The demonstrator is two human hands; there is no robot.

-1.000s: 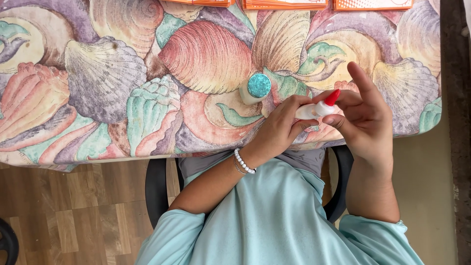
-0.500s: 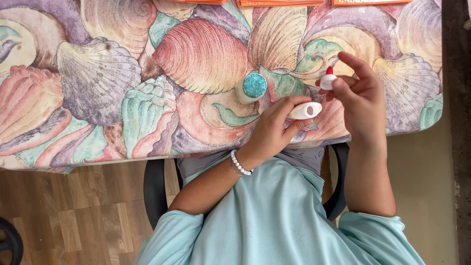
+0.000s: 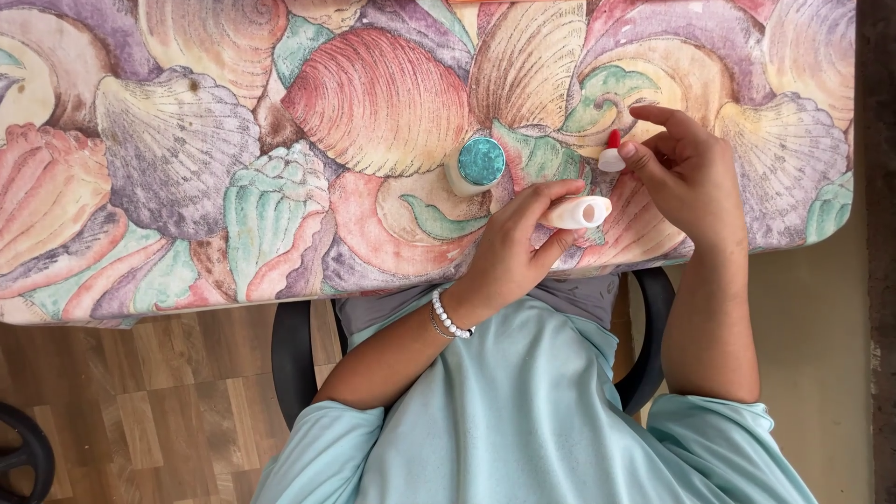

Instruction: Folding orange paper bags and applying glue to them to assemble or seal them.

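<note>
1. Fingers (image 3: 551,193) of the left hand (image 3: 513,247) are curled around a white tube (image 3: 577,213). Those of the right hand (image 3: 686,182) pinch a red-tipped cap (image 3: 611,154) between thumb and middle finger, with the forefinger stretched out above it.
2. I note a table (image 3: 187,159) under a shell-patterned cloth across the far side. Both hands work over its near right edge, which I judge gives the forearms support.
3. I see a black chair (image 3: 291,359) at either side of the seated person, drawn close in to the table.
4. A teal-lidded jar (image 3: 481,161) stands upright just left of the left hand, untouched but close by.
5. The white tube lies roughly level, with its open mouth facing right towards the cap. I judge that this keeps the opening in view and the contents in.
6. The red-tipped cap is held apart from the tube, slightly farther and to the right, red end pointing away.
7. A white bead bracelet (image 3: 450,317) sits on the left wrist.
</note>
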